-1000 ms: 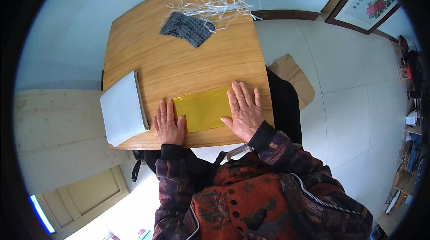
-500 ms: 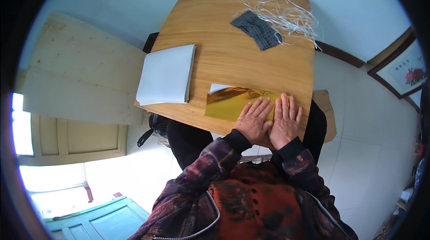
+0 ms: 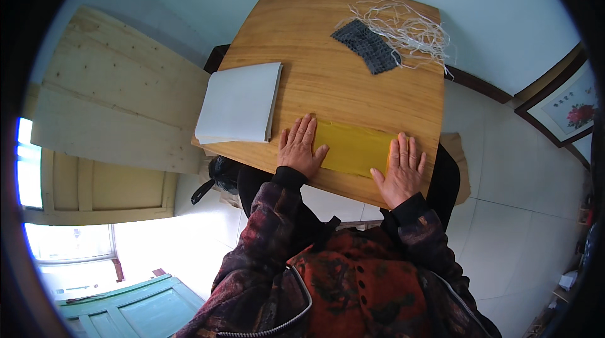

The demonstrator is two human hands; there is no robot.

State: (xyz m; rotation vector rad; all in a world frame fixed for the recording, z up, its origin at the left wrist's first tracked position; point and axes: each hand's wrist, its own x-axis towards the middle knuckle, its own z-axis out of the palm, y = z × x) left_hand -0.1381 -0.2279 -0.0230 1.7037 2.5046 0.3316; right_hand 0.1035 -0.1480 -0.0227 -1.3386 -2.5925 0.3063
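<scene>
A folded strip of shiny gold paper [image 3: 351, 147] lies flat along the near edge of the wooden table [image 3: 315, 41]. On its left end my left hand [image 3: 301, 147] presses down, fingers stretched out and thumb resting on the gold surface. My right hand [image 3: 402, 166] lies flat over the right end, fingers a little apart and thumb toward the middle. Neither hand grips anything. To the left of my left hand is a stack of white paper sheets [image 3: 239, 103].
At the far right of the table sit a dark grey woven piece [image 3: 367, 46] and a loose tangle of white strings [image 3: 409, 29]. A black plastic bag [image 3: 225, 174] is below the table's left corner. A framed flower picture [image 3: 567, 108] leans at the right wall.
My left hand has slid left across the gold paper to its other end. The paper now looks flatter, its white corner and wrinkles out of sight. My right hand stays at the right end.
</scene>
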